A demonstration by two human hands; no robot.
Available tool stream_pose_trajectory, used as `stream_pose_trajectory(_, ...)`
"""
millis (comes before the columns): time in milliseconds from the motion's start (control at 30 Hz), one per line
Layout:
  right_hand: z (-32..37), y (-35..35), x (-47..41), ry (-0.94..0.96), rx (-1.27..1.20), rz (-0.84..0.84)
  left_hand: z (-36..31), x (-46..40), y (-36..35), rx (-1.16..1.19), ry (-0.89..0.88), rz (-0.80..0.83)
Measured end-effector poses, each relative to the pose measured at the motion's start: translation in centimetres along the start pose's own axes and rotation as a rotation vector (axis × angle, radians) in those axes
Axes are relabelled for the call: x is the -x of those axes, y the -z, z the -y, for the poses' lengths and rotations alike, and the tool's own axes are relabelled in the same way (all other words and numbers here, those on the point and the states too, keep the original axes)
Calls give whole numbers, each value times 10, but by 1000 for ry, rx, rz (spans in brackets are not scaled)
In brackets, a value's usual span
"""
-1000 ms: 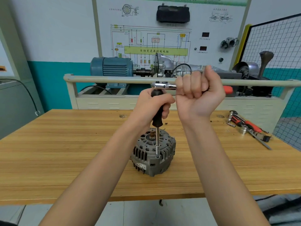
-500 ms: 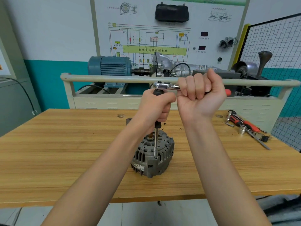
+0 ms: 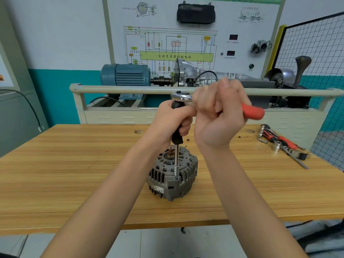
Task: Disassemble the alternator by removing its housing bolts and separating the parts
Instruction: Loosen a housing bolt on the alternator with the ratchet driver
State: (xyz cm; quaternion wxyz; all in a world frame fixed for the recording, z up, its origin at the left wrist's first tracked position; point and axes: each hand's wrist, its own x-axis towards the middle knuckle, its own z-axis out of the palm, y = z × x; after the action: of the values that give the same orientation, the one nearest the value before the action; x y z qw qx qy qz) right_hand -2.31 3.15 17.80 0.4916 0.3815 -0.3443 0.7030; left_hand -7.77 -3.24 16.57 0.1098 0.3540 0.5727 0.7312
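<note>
A grey finned alternator stands on the wooden table, shaft end up. A long driver with a black handle rises vertically from a housing bolt at the alternator's front rim. My left hand grips that black handle near its top. A chrome ratchet head sits on the handle's top, and its red handle sticks out to the right. My right hand is curled round the ratchet handle, blurred by motion.
Loose tools lie at the table's right: a red-handled ratchet, a socket and a thin file. Behind the table runs a beige rail with a blue motor and gearbox; a wire mesh panel stands right.
My right hand has swung the ratchet handle so more of its red end shows to the right. The left hand still holds the driver upright on the bolt.
</note>
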Motion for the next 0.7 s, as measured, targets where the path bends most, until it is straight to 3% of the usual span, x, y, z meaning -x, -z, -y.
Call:
stream_pose_trajectory(200, -3, 23, -24, -464, -448, -231, -6, -4, 11, 122, 101, 232)
stream_pose_trajectory(300, -8, 31, -30, -541, -619, -337, -3, -5, 6, 95, 110, 205)
stream_pose_trajectory(433, -3, 23, -20, -415, -403, -232, 0, -6, -4, -9, 42, -52)
stream_pose_trajectory(567, -3, 0, 6, 26, 114, -22, 3, -3, -17, -124, -64, -277)
stream_pose_trajectory(633, -4, -8, 18, 158, 318, 39, 3, 2, -21, -192, -156, -296)
stream_pose_trajectory(700, -4, -9, 22, 149, 335, 53, 2, 6, -20, -196, -178, -300)
